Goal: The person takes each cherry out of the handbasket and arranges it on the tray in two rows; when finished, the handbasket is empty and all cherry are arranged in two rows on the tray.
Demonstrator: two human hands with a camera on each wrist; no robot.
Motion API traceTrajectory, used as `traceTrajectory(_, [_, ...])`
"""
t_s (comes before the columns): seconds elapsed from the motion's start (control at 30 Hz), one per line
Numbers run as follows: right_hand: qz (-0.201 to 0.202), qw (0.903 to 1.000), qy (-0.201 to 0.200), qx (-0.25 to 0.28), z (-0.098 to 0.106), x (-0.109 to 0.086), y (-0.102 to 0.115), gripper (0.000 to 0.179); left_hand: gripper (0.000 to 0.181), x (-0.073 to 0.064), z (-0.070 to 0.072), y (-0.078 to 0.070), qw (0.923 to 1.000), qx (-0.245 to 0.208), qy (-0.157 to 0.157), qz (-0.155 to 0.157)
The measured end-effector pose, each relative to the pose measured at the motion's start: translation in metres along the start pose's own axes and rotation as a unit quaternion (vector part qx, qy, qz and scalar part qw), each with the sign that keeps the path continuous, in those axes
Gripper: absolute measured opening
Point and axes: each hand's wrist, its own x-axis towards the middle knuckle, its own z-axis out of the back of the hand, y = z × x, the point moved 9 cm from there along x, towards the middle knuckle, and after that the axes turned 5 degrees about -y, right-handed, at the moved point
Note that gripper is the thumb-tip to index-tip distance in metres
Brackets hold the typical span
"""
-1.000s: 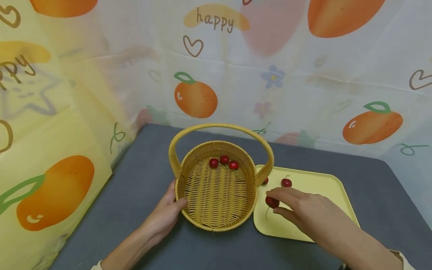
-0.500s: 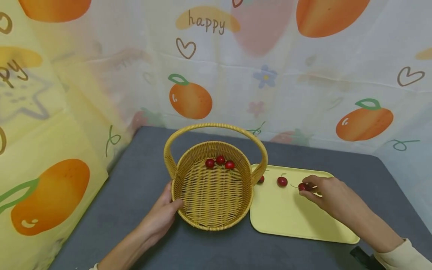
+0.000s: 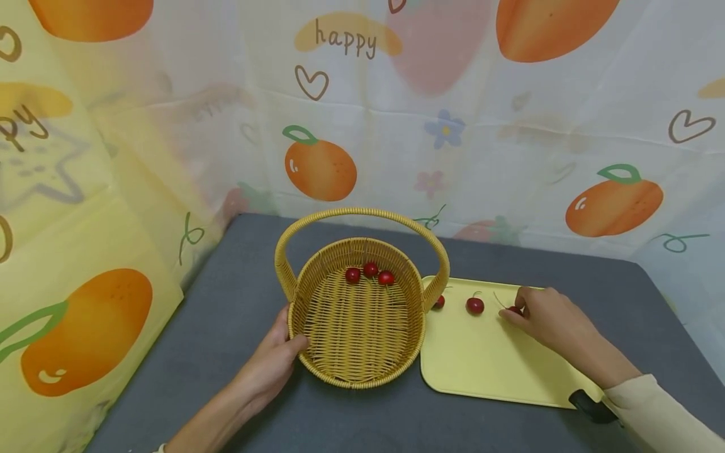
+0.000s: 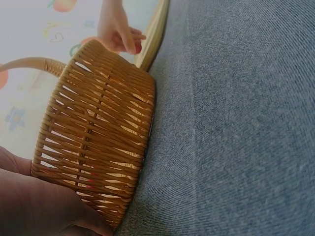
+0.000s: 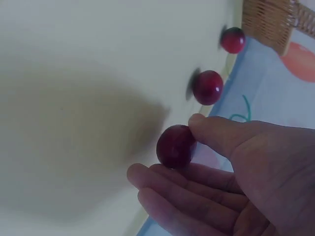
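Observation:
My left hand grips the near left rim of a yellow woven basket, its thumb over the edge. Three red cherries lie at the far side inside. Over the far part of a pale yellow tray, my right hand pinches a dark red cherry between thumb and fingers. The head view shows that cherry partly covered by the hand, with its stem sticking up. Two more cherries sit on the tray to its left, one in plain sight and one partly behind the basket handle.
The tray stands against the basket's right side on a dark grey tabletop. A tall handle arches over the basket. Behind hangs a fruit-printed cloth. A black strap-like object is at my right wrist.
My right hand has carried the cherry right and away from me, from beside the basket to the tray's far part. The head view has shifted slightly. My left hand keeps its grip.

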Motion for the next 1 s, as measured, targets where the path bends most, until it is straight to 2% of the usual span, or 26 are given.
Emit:
traceTrajectory(0.1, [-0.008,0.9999,0.001,-0.013,-0.001,0.004,-0.001,0.029,0.089,0.000,0.001,0.000,1.0000,-0.001,0.000,0.002])
traceTrajectory(0.3, [-0.034,0.9989,0.012,-0.029,-0.003,0.009,-0.003,0.051,0.089,0.001,0.000,0.001,1.0000,-0.003,0.003,0.002])
traceTrajectory(0.47, [-0.036,0.9987,0.012,-0.033,-0.004,0.012,-0.004,0.060,0.089,0.001,0.001,0.001,1.0000,-0.003,0.002,0.009])
traceTrajectory(0.77, [-0.029,0.9984,0.007,-0.049,-0.002,0.015,-0.002,0.060,0.088,0.000,0.001,0.001,0.9999,0.006,0.002,0.011])
traceTrajectory(1.0, [-0.040,0.9978,0.008,-0.052,0.006,0.013,0.003,0.059,0.089,0.000,0.002,0.002,0.9999,0.003,0.002,0.012])
